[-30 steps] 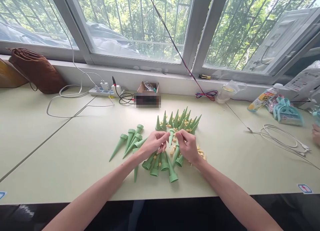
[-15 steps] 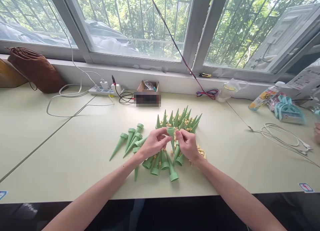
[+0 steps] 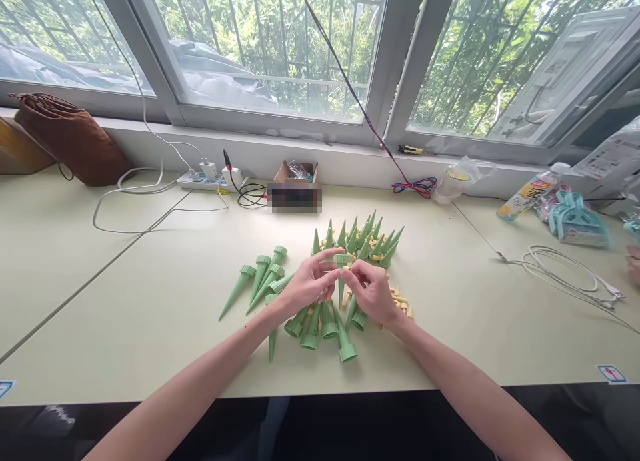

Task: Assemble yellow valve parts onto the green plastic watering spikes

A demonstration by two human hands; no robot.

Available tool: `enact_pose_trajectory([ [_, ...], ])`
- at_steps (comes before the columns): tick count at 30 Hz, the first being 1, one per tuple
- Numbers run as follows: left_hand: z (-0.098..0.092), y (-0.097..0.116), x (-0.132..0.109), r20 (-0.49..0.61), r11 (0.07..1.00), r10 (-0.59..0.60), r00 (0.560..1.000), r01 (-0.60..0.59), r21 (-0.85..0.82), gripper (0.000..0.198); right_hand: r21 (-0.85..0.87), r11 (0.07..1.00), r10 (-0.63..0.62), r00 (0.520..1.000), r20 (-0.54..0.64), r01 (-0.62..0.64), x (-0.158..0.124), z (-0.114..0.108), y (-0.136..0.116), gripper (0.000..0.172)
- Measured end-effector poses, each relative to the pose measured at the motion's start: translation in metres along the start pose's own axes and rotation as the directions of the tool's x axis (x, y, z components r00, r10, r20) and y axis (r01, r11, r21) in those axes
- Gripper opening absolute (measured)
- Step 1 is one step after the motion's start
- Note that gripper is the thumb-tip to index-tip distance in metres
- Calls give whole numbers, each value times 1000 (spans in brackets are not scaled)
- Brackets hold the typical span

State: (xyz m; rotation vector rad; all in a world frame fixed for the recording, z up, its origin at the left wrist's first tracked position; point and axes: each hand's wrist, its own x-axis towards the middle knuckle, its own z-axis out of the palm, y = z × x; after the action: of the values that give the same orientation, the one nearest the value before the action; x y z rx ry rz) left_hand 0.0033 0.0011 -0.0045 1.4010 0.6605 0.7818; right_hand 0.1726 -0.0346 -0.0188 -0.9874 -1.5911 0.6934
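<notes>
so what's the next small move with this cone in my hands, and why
Probably press one of the yellow pieces into the cone's open top. The left hand and right hand pinch it upright, wide end up, with the right fingertips at the rim. Whether they already hold a piece is too small to tell.

Green plastic cone spike [image 3: 341, 281] between my hands: a second ago short and tilted, half a second ago open mouth turned up toward me, now hanging tip down with the collar level. My left hand [image 3: 307, 284] has stretched its forefinger out along the collar's top. My right hand [image 3: 373, 291] has shifted left, fingertips now pinched against the collar's rim.
</notes>
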Motion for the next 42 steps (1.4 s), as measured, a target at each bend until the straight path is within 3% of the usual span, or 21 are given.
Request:
enact_pose_trajectory([
  [9,-1,2,-1,44,996,0,999,4,-87,50,-78,994,-73,996,50,77,0,-2,-5,20],
  [31,-2,3,-1,21,989,-17,1000,20,-148,52,-144,986,-83,996,28,86,-1,1,-1,22],
  [37,-1,6,-1,-28,991,-52,998,49,-122,53,-125,988,-92,995,-33,87,1,3,0,10],
  [42,-4,1,0,-130,988,-58,990,39,-147,50,-65,995,-81,994,-75,76,2,5,3,18],
])
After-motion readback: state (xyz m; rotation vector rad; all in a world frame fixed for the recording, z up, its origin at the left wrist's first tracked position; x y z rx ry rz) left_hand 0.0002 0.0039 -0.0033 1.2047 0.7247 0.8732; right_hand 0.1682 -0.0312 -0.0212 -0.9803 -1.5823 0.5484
